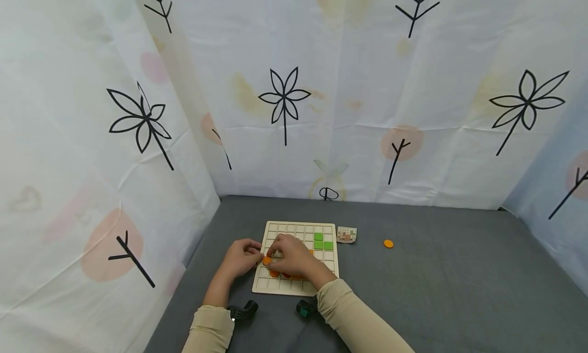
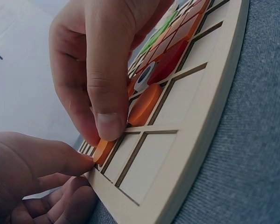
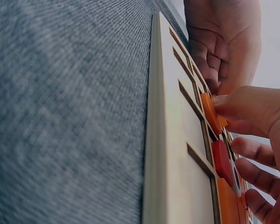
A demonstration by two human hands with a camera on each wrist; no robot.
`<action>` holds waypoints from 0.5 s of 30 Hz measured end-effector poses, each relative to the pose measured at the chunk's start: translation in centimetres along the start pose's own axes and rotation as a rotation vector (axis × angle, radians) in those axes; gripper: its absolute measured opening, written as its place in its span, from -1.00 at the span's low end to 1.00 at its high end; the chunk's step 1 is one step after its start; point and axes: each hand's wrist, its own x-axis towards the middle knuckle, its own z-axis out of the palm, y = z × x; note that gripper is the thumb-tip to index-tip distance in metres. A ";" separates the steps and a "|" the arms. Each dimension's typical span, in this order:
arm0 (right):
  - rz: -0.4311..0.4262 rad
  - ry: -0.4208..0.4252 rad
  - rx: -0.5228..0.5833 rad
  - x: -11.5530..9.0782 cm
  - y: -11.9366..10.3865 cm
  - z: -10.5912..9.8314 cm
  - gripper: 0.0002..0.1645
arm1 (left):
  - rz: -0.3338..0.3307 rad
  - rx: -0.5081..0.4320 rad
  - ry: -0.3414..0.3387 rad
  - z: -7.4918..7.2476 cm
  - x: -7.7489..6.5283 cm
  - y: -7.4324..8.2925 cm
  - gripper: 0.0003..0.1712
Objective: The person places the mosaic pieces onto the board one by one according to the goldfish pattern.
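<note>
A wooden grid board [image 1: 294, 291] lies on the table with both hands over its left part. My right hand [image 1: 294, 255] pinches a small orange disc [image 2: 102, 151] between thumb and finger, low over squares near the board's left edge. From the left, my left hand [image 1: 241, 258] reaches in, a fingertip [image 2: 86, 163] right at the disc's edge. A second orange piece [image 2: 144, 105] lies on the grid close by. Beyond it sit a red piece [image 2: 170, 63], a white piece with a dark centre [image 2: 144, 76] and several orange tiles [image 3: 227, 200], partly hidden by my right hand.
Green tiles [image 1: 318, 236] sit at the board's upper right. A small card with a coloured grid pattern [image 1: 346, 234] lies beside the board, and a loose orange disc [image 1: 388, 244] farther right on the grey table [image 1: 436, 292]. Printed white curtains [image 1: 340, 154] surround the table.
</note>
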 end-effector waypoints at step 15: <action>-0.008 0.007 -0.010 0.1 0.5 0.4 -0.84 | -0.007 -0.038 -0.011 0.1 0.2 -0.3 -0.75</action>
